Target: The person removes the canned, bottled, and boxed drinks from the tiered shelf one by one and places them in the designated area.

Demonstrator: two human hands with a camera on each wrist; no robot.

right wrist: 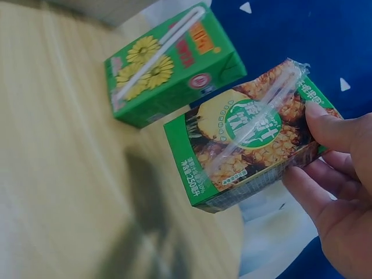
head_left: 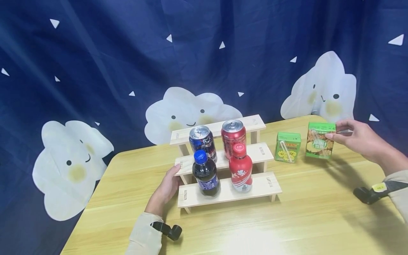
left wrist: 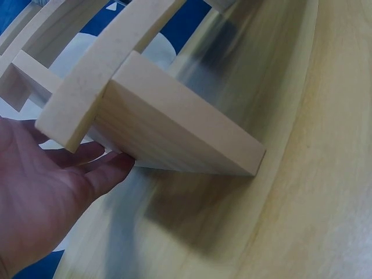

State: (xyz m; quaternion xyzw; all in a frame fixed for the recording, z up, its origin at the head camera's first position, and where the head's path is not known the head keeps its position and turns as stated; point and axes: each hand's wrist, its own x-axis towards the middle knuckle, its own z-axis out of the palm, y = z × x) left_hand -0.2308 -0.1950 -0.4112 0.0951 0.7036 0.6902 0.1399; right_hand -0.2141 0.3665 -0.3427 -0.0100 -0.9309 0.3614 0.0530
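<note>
My right hand (head_left: 360, 139) is pinching the pineapple carton (head_left: 318, 143), the flowered carton (head_left: 288, 147) standing left of its fingertips; my left hand (head_left: 168, 184), fingers loosely extended, is touching the wooden stand (head_left: 224, 187) to their right.

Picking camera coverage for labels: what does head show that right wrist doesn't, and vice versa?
Head only: the left hand at the wooden rack, the blue-capped bottle, red bottle, blue can and red can. A cropped surface at right wrist's top left might be rack; can't tell.

Right wrist only: readable "250" print on the pineapple carton. No extra object.

Both: that carton, held by the right hand, the yellow-flower carton, table and blue curtain.
</note>
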